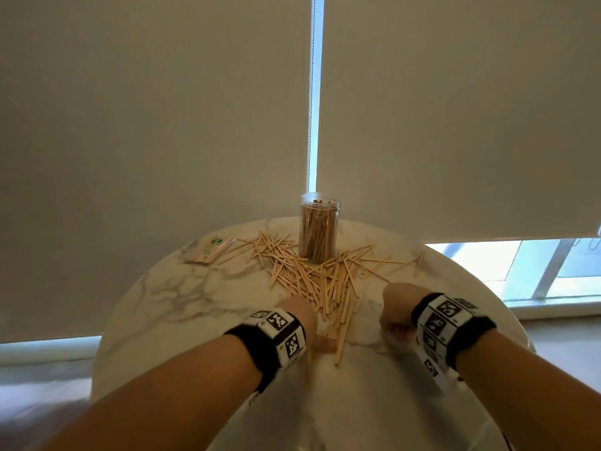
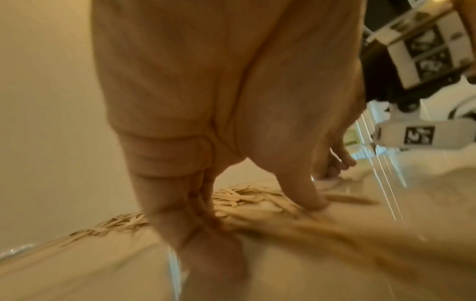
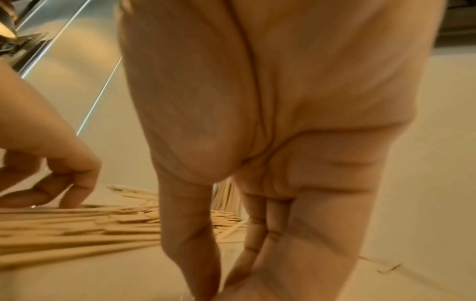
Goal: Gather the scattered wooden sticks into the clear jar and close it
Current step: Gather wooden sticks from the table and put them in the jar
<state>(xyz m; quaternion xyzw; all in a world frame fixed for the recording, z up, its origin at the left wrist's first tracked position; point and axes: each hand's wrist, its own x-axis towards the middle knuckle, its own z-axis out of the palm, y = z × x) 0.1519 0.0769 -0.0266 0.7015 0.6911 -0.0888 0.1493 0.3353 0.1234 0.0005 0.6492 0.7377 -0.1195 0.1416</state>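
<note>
A clear jar (image 1: 319, 229) stands lidless at the back middle of the round marble table (image 1: 169, 307), with several sticks upright inside. Loose wooden sticks (image 1: 312, 275) spread around it and fan toward me. My left hand (image 1: 312, 327) is down at the near tip of the pile. Its fingers (image 2: 211, 250) touch the tabletop and its thumb (image 2: 309, 199) rests on the blurred sticks (image 2: 257, 198). My right hand (image 1: 396, 310) stands to the right of the pile, with straight fingers (image 3: 247, 244) pointing down onto bare marble beside the sticks (image 3: 77, 230). No lid is in view.
A clear plastic packet (image 1: 209, 250) holding more sticks lies at the back left of the table. Roller blinds hang right behind the table, with a bead chain (image 1: 311, 92) above the jar. The table's round edge curves close on both sides.
</note>
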